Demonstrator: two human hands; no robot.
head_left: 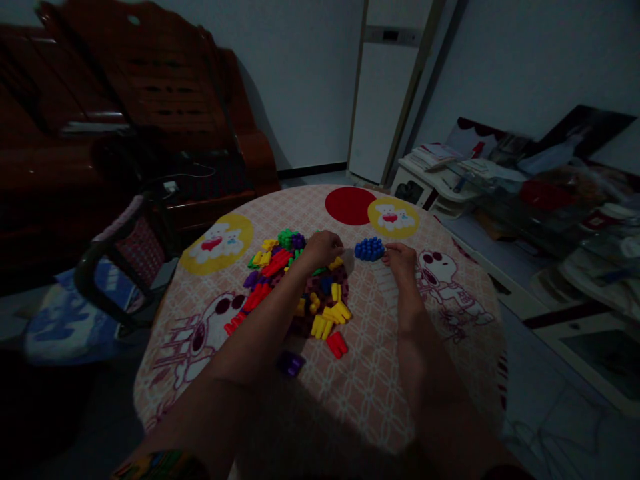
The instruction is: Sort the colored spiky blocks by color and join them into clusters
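A bumpy blue cluster of toy building blocks (370,249) lies on the tablecloth right of the pile. My right hand (403,261) has thumb and fingers closed on its right end. Over the upper right edge of the pile, my left hand (324,248) is curled with the fingers drawn together; whatever they hold is hidden. Beneath and around that hand are loose blocks: yellow blocks (338,311), red blocks (277,264), a green block (287,239) and purple pieces. A lone red block (337,345) and a dark purple block (291,363) lie nearest me.
The round table (370,380) has a patterned cloth. A folding chair (120,260) stands at its left, with a carved wooden sofa (165,93) behind. At the right, a low cabinet (445,177) carries papers and clutter. A tall white unit (385,100) stands at the back wall.
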